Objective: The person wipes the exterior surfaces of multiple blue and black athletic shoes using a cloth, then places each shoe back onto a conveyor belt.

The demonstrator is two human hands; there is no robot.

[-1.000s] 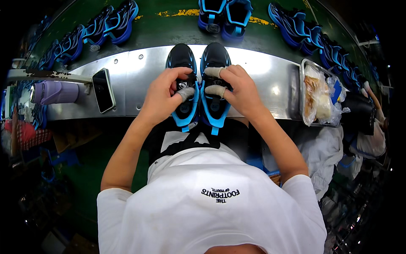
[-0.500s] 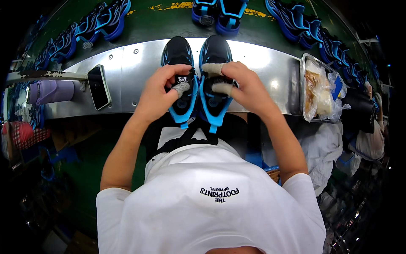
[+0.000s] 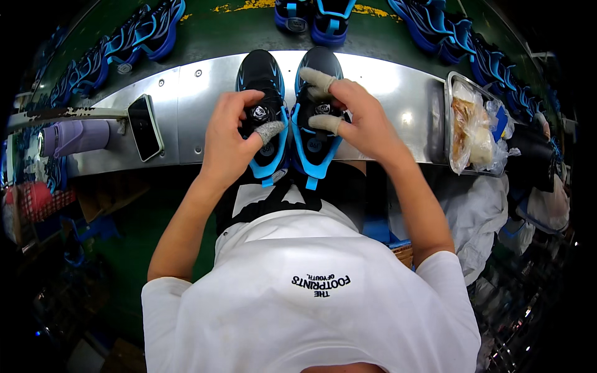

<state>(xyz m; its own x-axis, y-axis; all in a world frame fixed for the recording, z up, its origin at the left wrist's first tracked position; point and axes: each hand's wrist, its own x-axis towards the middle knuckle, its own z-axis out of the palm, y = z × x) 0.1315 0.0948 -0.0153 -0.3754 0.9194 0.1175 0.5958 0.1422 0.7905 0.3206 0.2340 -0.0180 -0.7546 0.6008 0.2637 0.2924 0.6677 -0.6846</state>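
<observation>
A pair of black sneakers with bright blue trim stands side by side, toes pointing away from me. My left hand [image 3: 230, 127] is at the left sneaker [image 3: 259, 67], its thumb and forefinger apart on either side of a round black knob [image 3: 261, 113] with a pale emblem on the tongue. A grey cover wraps that thumb. Over the right sneaker [image 3: 319, 62], my right hand [image 3: 360, 118] has its thumb and fingers spread around the tongue. Beige covers sit on its thumb and fingertips. The undersides of both hands are hidden.
The sneakers stand on a metal ledge [image 3: 205, 124]. To the left lie a phone [image 3: 144, 127] and a purple bottle [image 3: 81, 135]; to the right, a tray [image 3: 449, 124] of plastic-wrapped items. More sneakers [image 3: 155, 28] line the green surface beyond.
My right forefinger has moved forward, away from the thumb. The left hand has opened a little, and the knob on the left tongue shows more fully.
</observation>
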